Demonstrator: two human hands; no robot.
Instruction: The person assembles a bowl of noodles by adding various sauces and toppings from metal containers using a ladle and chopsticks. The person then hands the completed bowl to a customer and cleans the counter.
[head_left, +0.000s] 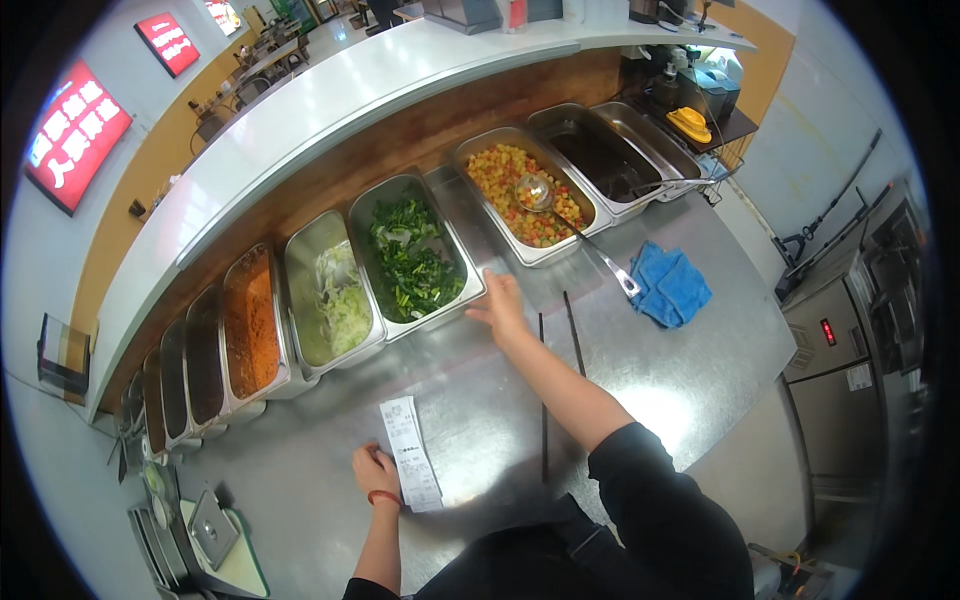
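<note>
My right hand is at the near right corner of a metal pan of chopped greens. Its thumb and fingers lie on either side of the corner, closed on the rim. On the steel counter, my left hand rests with its fingers curled, a red band around the wrist. Whatever those fingers hold, if anything, is hidden. Against that hand's right side lies a long white paper receipt, apparently with another strip under it. Left of the greens stands a pan of pale shredded vegetable.
Further left are a pan of orange-red food and several darker pans. To the right, a ladle rests in a pan of diced vegetables, beside a dark liquid pan. Two dark sticks and a blue cloth lie on the counter.
</note>
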